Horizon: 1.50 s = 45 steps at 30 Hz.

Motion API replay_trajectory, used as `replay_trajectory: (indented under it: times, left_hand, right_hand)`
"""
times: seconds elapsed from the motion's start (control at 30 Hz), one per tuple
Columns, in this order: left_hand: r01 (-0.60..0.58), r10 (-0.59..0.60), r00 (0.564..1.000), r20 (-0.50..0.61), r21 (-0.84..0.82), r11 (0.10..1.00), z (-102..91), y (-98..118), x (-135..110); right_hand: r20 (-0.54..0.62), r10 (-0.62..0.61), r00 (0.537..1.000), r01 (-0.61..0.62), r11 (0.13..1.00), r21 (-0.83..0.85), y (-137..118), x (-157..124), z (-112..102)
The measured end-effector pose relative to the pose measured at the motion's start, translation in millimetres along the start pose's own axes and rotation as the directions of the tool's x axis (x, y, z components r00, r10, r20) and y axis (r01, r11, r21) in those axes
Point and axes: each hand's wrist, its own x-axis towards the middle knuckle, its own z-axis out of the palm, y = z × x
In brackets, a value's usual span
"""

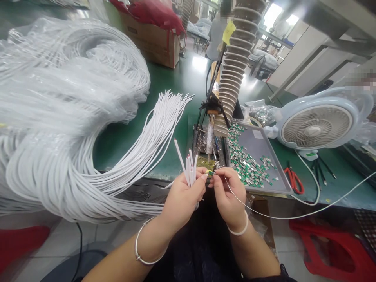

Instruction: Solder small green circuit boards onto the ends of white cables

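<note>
My left hand point(183, 197) grips a bundle of white flat cables point(190, 170) near their cut ends, which point up and away. My right hand point(230, 197) pinches a small green circuit board point(209, 172) between thumb and forefinger, close to my left fingertips. A thin white wire point(264, 211) trails from my right hand towards the lower right. The cables in my left hand run back to a huge coil of white cables point(58, 117) in clear plastic at the left. Fingers hide part of the board.
Just ahead stands a soldering fixture point(209, 147) on the green bench point(176, 90), beside a metal tray point(258, 149) of small green boards. A ribbed grey duct point(236, 55), white fan point(315, 131), red-handled cutters point(293, 180), cardboard box point(152, 39) and red stool point(331, 246) surround it. A co-worker point(217, 35) stands beyond.
</note>
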Motion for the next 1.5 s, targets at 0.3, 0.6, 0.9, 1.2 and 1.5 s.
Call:
replay_trajectory:
  times: [0.3,0.6,0.9,1.2,1.5]
  left_hand:
    - [-0.031,0.032,0.999,-0.01,0.046,0.998,-0.9,-3,-1]
    - [0.013,-0.011,0.999,-0.046,0.056,0.998,1.0,-1,3]
    - [0.009,-0.007,0.998,-0.063,0.027,1.0,5.8,8,5]
    - [0.004,-0.003,0.998,-0.057,0.01,1.0,6.1,12,1]
    - [0.003,-0.003,0.999,-0.053,-0.002,1.0,6.0,11,3]
  right_hand:
    - [-0.006,0.016,1.0,-0.016,1.0,0.004,2,-3,1]
    - [-0.044,-0.261,0.964,0.252,0.956,-0.146,-1,-2,-3]
    - [-0.069,-0.315,0.947,0.312,0.949,-0.049,7,-6,-3]
    - [-0.043,-0.345,0.938,0.34,0.936,-0.09,-1,2,-5]
    - [-0.053,-0.363,0.93,0.355,0.927,-0.12,-1,5,-2]
